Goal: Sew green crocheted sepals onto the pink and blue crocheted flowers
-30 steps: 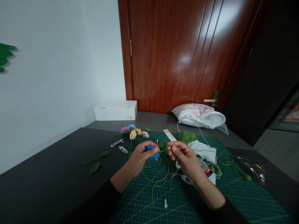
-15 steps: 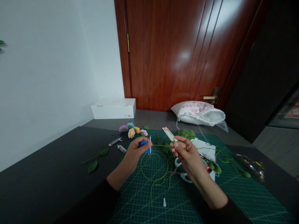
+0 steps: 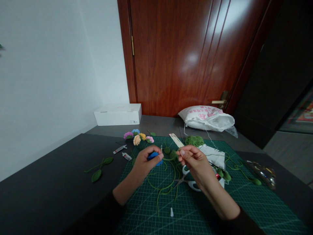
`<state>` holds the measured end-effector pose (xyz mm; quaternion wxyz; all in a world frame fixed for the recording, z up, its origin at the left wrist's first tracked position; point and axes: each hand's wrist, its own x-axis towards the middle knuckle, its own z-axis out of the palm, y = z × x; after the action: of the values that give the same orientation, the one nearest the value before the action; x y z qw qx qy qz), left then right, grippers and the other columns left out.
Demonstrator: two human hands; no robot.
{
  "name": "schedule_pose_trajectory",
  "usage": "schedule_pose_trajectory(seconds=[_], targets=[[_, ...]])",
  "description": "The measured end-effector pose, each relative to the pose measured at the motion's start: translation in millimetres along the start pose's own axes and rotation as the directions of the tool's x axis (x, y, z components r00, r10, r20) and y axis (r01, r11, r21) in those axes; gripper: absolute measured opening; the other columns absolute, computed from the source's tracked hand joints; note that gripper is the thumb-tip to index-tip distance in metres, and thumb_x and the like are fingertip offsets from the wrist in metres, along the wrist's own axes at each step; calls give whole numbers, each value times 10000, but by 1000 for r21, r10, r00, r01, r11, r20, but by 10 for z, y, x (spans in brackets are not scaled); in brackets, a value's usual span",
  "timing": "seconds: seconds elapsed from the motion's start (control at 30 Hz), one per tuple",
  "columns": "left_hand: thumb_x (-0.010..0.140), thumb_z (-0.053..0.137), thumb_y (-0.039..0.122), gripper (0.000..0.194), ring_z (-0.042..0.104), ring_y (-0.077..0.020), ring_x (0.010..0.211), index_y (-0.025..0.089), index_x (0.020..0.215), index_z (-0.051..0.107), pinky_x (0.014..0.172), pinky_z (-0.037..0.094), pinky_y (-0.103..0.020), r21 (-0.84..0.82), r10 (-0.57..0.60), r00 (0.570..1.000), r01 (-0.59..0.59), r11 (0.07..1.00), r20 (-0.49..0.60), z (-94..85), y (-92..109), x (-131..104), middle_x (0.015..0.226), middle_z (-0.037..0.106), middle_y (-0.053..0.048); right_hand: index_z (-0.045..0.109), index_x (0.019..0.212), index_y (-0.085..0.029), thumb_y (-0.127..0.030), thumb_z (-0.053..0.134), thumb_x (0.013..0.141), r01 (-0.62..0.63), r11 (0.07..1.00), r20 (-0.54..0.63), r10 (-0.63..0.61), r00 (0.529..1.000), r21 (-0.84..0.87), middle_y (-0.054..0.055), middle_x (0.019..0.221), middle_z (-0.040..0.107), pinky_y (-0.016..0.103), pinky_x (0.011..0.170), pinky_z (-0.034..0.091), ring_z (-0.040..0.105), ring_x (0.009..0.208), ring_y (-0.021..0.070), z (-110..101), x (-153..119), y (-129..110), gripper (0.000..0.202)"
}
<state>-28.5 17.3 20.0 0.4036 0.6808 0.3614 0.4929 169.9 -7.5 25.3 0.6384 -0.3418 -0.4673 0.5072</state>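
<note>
Clasping a blue crocheted piece (image 3: pixel 156 159) in the head view, the left hand (image 3: pixel 147 160) has it between thumb and curled fingers, its blue edge showing beyond the grip; a slim metal tool (image 3: pixel 161 148) stands upright at the thumb tip. The right hand (image 3: pixel 192 159) is just beside it, thumb and forefinger bent toward each other; whether this grip has anything pinched, I cannot tell. Green crocheted leaves (image 3: pixel 173 155) lie between the two hands, and green yarn (image 3: pixel 168 188) curls below them over the green cutting mat (image 3: pixel 190 215). Scissors (image 3: pixel 193 185) with pale handles rest partly behind the right hand.

Of the containers, a white box (image 3: pixel 118 115) stands shut at the back of the desk (image 3: pixel 61 169), against the wall; its contents are hidden. Near the door, a white sack (image 3: pixel 204 116) with pink lettering lies on its side, bulging, its mouth loose toward the right; what fills it does not show. Two small tubes (image 3: pixel 126 156) lie left of the left hand, near the crocheted flowers (image 3: pixel 137 140). A skein of green yarn (image 3: pixel 194 141) rests beyond the right hand.
</note>
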Motion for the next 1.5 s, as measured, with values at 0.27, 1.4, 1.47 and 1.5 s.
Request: schedule_pose_trajectory(seconds=[0.27, 1.4, 1.47, 1.5], targets=[[839, 647, 295, 122, 573, -179, 758, 184, 789, 656, 714, 445, -294, 101, 45, 993, -56, 993, 106, 148, 106, -93, 788, 622, -25, 693, 734, -196, -437, 810, 721, 90, 979, 60, -81, 995, -182, -32, 575, 608, 226, 502, 405, 501, 519, 103, 99, -91, 49, 268], [869, 594, 262, 131, 563, -160, 731, 175, 776, 628, 697, 444, -283, 148, 80, 978, -109, 983, 192, 220, 100, -114, 755, 601, -9, 642, 809, -181, -139, 594, 908, 459, 506, 251, -426, 869, -731, 21, 726, 636, 261, 613, 436, 593, 675, 169, 106, -216, 5, 118], [873, 591, 264, 138, 561, -158, 729, 174, 774, 628, 690, 442, -279, 151, 88, 976, -119, 981, 198, 220, 94, -109, 753, 597, -9, 638, 805, -185, -143, 588, 910, 455, 504, 253, -419, 872, -735, 20, 726, 635, 263, 612, 434, 594, 674, 172, 102, -215, 3, 124], [873, 590, 263, 141, 561, -158, 730, 174, 771, 628, 688, 441, -278, 152, 94, 975, -126, 980, 201, 220, 90, -105, 752, 596, -10, 635, 801, -186, -143, 585, 910, 451, 505, 253, -413, 875, -736, 19, 724, 633, 264, 611, 432, 593, 672, 172, 100, -215, 1, 128]])
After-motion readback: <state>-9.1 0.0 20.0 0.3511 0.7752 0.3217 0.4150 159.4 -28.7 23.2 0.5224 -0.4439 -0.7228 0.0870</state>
